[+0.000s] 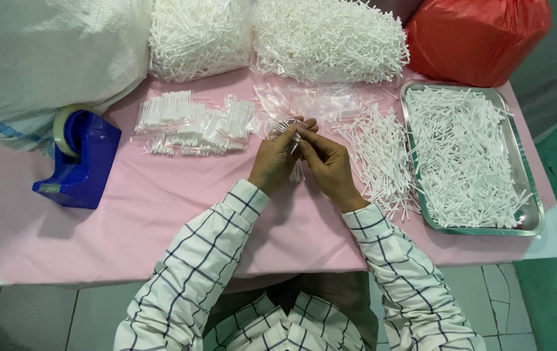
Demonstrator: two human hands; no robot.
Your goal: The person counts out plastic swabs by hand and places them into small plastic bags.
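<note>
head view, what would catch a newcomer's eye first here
Thin white sticks are everywhere: heaped in clear bags at the back of the pink table, filling the metal tray on the right, and lying loose beside it. At the centre the left hand and right hand pinch a small clear packet of sticks. A blue tape dispenser stands at the left, a red bag at the back right.

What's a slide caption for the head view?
Both hands, left hand and right hand, pinch white sticks into a small clear bag over a pink table.
</note>
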